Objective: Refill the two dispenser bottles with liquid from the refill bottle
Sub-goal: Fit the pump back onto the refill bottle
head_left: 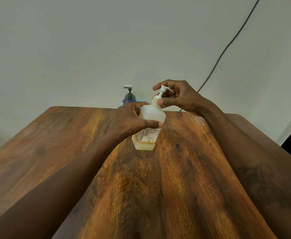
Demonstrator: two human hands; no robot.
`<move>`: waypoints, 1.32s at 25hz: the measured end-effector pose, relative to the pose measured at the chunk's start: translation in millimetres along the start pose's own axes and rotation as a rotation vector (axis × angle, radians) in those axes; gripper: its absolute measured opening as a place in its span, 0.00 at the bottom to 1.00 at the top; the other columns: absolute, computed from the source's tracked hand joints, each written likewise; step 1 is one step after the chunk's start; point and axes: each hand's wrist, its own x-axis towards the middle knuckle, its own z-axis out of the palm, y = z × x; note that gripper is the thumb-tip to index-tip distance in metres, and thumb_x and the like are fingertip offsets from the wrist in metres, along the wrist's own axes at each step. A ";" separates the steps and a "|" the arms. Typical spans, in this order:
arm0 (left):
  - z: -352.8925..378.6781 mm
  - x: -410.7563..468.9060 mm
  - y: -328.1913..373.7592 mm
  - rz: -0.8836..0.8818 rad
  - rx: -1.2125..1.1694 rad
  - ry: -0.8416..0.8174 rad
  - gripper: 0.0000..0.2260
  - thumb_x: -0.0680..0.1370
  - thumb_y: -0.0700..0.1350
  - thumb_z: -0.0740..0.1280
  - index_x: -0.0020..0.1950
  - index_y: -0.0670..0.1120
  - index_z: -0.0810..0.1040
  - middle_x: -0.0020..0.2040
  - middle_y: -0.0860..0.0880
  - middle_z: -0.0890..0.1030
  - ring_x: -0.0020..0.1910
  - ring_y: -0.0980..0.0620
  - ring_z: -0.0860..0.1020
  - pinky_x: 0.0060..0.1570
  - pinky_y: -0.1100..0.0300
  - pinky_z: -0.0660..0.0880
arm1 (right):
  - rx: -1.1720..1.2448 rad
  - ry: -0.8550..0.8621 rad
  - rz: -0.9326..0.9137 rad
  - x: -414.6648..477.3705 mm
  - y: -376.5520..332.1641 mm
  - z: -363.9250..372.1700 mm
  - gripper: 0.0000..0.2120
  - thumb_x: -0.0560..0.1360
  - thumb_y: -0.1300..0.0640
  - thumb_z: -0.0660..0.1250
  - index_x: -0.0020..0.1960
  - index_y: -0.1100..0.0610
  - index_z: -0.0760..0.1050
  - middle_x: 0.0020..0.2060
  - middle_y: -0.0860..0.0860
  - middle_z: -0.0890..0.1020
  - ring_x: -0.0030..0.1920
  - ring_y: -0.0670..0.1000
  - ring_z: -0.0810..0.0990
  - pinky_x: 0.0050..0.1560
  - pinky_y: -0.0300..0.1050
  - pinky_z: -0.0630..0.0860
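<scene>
Gripping the white bottle (152, 116) round its middle, your left hand (131, 122) holds it tilted over the surface (55, 144). Your right hand (181, 97) pinches its pump (161, 93) at the collar. Behind it stands a blue bottle (129, 99).

We've got our L hand (132, 118) wrapped round the mid of the white pump bottle (152, 114), R hand (177, 97) at its top, thumb & fingers pinching the pump collar.
</scene>
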 end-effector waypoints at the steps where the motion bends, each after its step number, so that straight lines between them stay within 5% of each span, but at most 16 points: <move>1: 0.4 0.5 3.9 0.004 0.009 0.026 0.39 0.57 0.71 0.79 0.65 0.60 0.80 0.56 0.56 0.85 0.50 0.57 0.84 0.49 0.51 0.85 | -0.013 -0.014 -0.007 0.5 -2.6 0.4 0.20 0.76 0.63 0.75 0.66 0.59 0.78 0.55 0.62 0.83 0.56 0.57 0.84 0.54 0.50 0.84; 5: 2.5 -1.6 12.5 0.064 0.074 0.111 0.37 0.60 0.67 0.81 0.66 0.55 0.81 0.59 0.52 0.85 0.49 0.56 0.83 0.47 0.57 0.84 | -0.116 0.081 0.031 0.8 -8.6 2.5 0.16 0.72 0.54 0.80 0.57 0.59 0.83 0.44 0.57 0.86 0.45 0.53 0.86 0.49 0.51 0.85; 8: 7.5 -3.5 16.9 0.137 0.103 0.179 0.39 0.60 0.67 0.81 0.68 0.52 0.81 0.59 0.51 0.86 0.50 0.55 0.84 0.47 0.62 0.82 | -0.365 0.347 0.072 1.6 -8.1 19.8 0.25 0.65 0.38 0.81 0.42 0.60 0.81 0.33 0.52 0.83 0.34 0.52 0.81 0.39 0.50 0.80; 10: 10.4 0.5 19.4 0.152 0.082 0.217 0.40 0.59 0.68 0.80 0.67 0.50 0.82 0.58 0.51 0.86 0.51 0.56 0.84 0.48 0.64 0.82 | -0.394 0.451 0.059 1.4 -9.7 24.7 0.27 0.67 0.34 0.78 0.44 0.58 0.80 0.35 0.49 0.82 0.35 0.46 0.79 0.40 0.45 0.78; 13: 7.5 5.7 20.4 0.116 0.066 0.232 0.39 0.59 0.71 0.78 0.64 0.51 0.83 0.56 0.53 0.87 0.48 0.58 0.84 0.46 0.61 0.83 | 0.080 0.160 0.104 -1.4 -16.7 13.3 0.28 0.75 0.48 0.76 0.71 0.52 0.72 0.60 0.49 0.84 0.58 0.46 0.84 0.62 0.49 0.81; 15: 5.7 7.4 19.2 0.100 0.034 0.222 0.39 0.59 0.72 0.77 0.63 0.51 0.84 0.55 0.53 0.87 0.47 0.59 0.85 0.46 0.58 0.84 | 0.218 0.063 0.076 -5.1 -17.7 5.5 0.34 0.76 0.63 0.74 0.78 0.52 0.64 0.64 0.55 0.83 0.63 0.51 0.83 0.61 0.50 0.81; 17: 5.4 7.4 20.3 0.094 0.023 0.219 0.38 0.58 0.72 0.78 0.62 0.52 0.84 0.54 0.54 0.87 0.46 0.59 0.85 0.45 0.57 0.84 | 0.147 0.132 0.054 -7.4 -18.1 6.7 0.36 0.74 0.67 0.76 0.77 0.53 0.65 0.59 0.55 0.85 0.59 0.50 0.85 0.56 0.45 0.83; 24: 8.1 2.2 27.7 0.141 0.068 0.260 0.33 0.61 0.68 0.80 0.61 0.54 0.85 0.52 0.55 0.87 0.43 0.61 0.83 0.42 0.63 0.82 | -0.145 0.409 0.072 -0.9 -18.2 24.7 0.37 0.62 0.48 0.86 0.67 0.51 0.77 0.46 0.48 0.86 0.47 0.46 0.86 0.54 0.48 0.84; 28: 5.0 6.0 20.9 0.081 0.086 0.213 0.33 0.60 0.70 0.78 0.60 0.53 0.85 0.51 0.54 0.87 0.43 0.59 0.84 0.42 0.61 0.83 | -0.074 0.230 0.034 -1.9 -18.3 15.2 0.44 0.68 0.62 0.82 0.78 0.50 0.63 0.53 0.52 0.87 0.52 0.48 0.87 0.57 0.43 0.83; 33: 0.1 6.4 23.2 0.023 -0.064 0.065 0.35 0.57 0.65 0.81 0.62 0.54 0.84 0.51 0.56 0.86 0.46 0.58 0.85 0.47 0.53 0.85 | 0.012 -0.033 0.044 -5.1 -22.8 -0.7 0.37 0.75 0.74 0.71 0.78 0.52 0.62 0.61 0.57 0.84 0.61 0.54 0.84 0.60 0.52 0.82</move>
